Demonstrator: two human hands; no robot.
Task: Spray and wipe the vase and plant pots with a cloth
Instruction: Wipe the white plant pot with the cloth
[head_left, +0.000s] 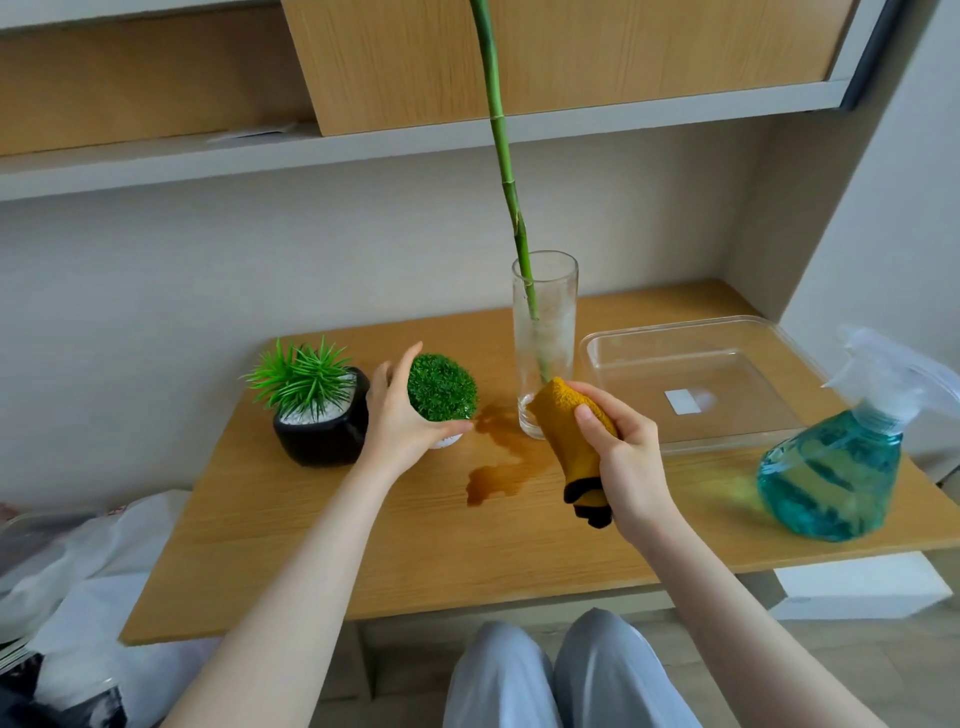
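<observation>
A tall clear glass vase (545, 312) with a long green stem (503, 156) stands mid-table. My right hand (621, 447) grips a folded mustard-yellow cloth (569, 431), whose top end touches the vase's lower front. My left hand (397, 415) curls around a small white pot holding a round green plant (441, 387); the pot is mostly hidden behind the fingers. Left of it sits a black pot (324, 434) with a spiky green plant. A spray bottle (836, 467) of blue liquid stands at the right edge.
A wet patch (501, 467) spreads on the wooden table (363, 545) between the pots and the vase. A clear plastic tray (691, 384) lies behind right. White bags (78, 571) sit at the lower left, shelves overhead, my knees below the table edge.
</observation>
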